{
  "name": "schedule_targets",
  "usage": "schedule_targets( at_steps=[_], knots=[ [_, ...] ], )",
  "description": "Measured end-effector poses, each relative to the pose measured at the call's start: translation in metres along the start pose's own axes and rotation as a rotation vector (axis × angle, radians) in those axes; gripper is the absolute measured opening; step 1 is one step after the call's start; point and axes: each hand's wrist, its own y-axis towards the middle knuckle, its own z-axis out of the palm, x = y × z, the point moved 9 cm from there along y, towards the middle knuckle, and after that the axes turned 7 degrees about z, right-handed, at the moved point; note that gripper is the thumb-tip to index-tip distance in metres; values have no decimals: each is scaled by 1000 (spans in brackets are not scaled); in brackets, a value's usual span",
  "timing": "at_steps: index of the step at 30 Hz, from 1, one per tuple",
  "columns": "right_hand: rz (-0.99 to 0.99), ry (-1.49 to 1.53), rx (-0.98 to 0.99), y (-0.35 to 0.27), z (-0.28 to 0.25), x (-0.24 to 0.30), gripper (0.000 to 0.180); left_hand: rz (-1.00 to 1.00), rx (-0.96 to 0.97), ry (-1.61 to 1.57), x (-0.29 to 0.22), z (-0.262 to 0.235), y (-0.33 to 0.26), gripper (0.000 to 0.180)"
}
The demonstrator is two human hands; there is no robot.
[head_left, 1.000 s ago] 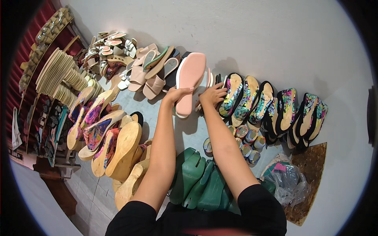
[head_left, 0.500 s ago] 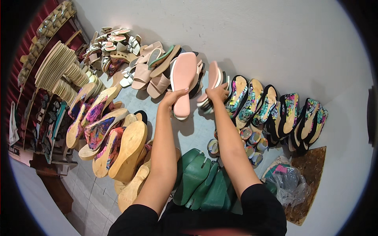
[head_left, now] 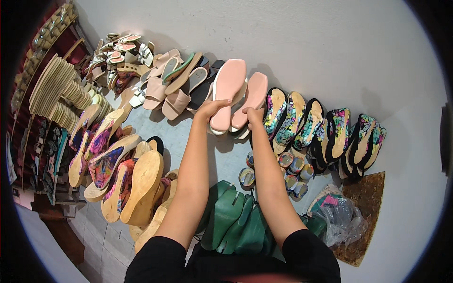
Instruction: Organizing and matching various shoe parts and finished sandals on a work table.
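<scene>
My left hand (head_left: 212, 111) is closed round the narrow end of a pink square-toed sandal sole (head_left: 231, 84), its thumb lying across the top. Another pale sole shows just behind it. Close by on the right, my right hand (head_left: 255, 116) grips a second pink sandal sole (head_left: 257, 87) near its lower end, with a white layer under it. The two pink soles stand tilted side by side, square ends toward the wall. How many layers each hand holds is partly hidden.
Beige slide sandals (head_left: 177, 104) lie to the left; floral wedge sandals (head_left: 337, 134) line the wall at right. Wooden wedge soles (head_left: 144, 188) and green shoe lasts (head_left: 226, 212) stand nearer me. A plastic bag (head_left: 343, 221) rests on a brown board (head_left: 365, 207).
My right hand has brought its pink sole leftward, close beside the left one, and turned its pink face toward me. The whole view has shifted slightly.
</scene>
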Motion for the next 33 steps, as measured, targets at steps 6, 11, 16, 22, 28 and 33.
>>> schedule_targets(
  at_steps=[6,11,16,22,28,33],
  knots=[
    [5,-337,-135,-29,-6,15,64,187,-122,-96,-1,3,26,58],
    [-287,-489,-256,-79,-11,56,57,139,-47,20,13,-2,42,53],
    [-630,-730,-412,-75,-4,64,58,70,44,17,34,10,43,58],
    [-778,-802,-307,-91,14,53,51,12,134,208,35,23,55,63],
    [-797,-787,-219,-84,18,50,53,-123,-47,622,36,10,71,99],
    [-809,-795,-226,-69,9,43,50,-55,-106,827,14,22,61,90]
  ],
)
